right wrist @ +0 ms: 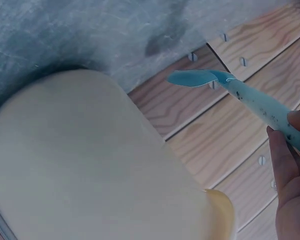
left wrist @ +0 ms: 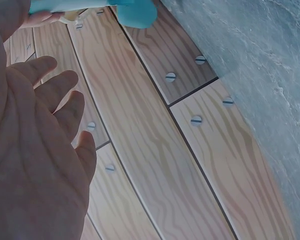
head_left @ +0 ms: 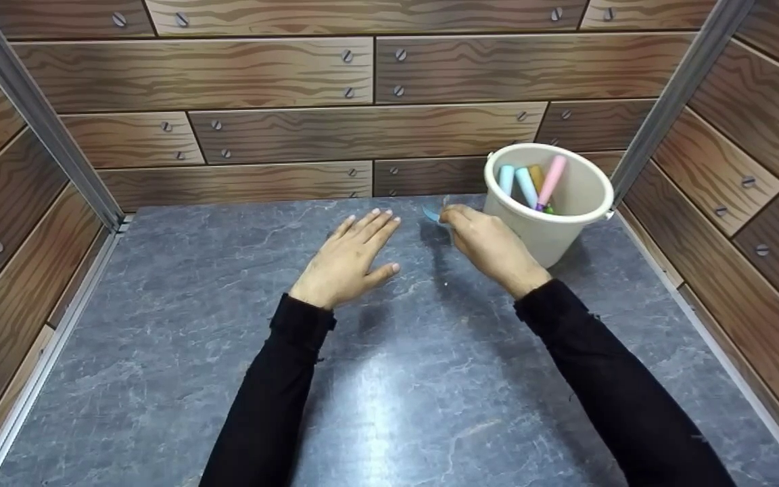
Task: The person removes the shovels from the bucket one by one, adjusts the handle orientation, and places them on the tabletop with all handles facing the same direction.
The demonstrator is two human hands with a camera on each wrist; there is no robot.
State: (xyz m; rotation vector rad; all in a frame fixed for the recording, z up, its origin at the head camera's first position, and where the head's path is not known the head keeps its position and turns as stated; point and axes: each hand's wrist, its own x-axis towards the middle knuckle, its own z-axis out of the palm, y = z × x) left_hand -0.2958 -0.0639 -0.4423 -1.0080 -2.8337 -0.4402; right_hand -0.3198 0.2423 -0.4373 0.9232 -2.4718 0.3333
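Note:
My right hand [head_left: 494,247] grips the handle of a light-blue tool [right wrist: 260,102] with a rounded, spoon-like head. The thumb and fingers pinch that handle in the right wrist view, and the darker blue head [right wrist: 192,78] points away from the hand. In the head view the hand covers most of the handle, beside the left side of a cream bucket [head_left: 546,240]. To the left, my left hand [head_left: 345,260] is held palm down over the grey table, fingers extended and thumb spread. Nothing is in it; the tool's head [left wrist: 136,13] appears beyond its fingers in the left wrist view.
Inside the bucket stand two light-blue handles [head_left: 525,186], a pink handle [head_left: 552,179] and a brown one [head_left: 536,177]. Wood-patterned walls [head_left: 281,74] close off the grey marbled tabletop [head_left: 180,325] at the back and both sides. Metal posts [head_left: 51,122] mark the corners.

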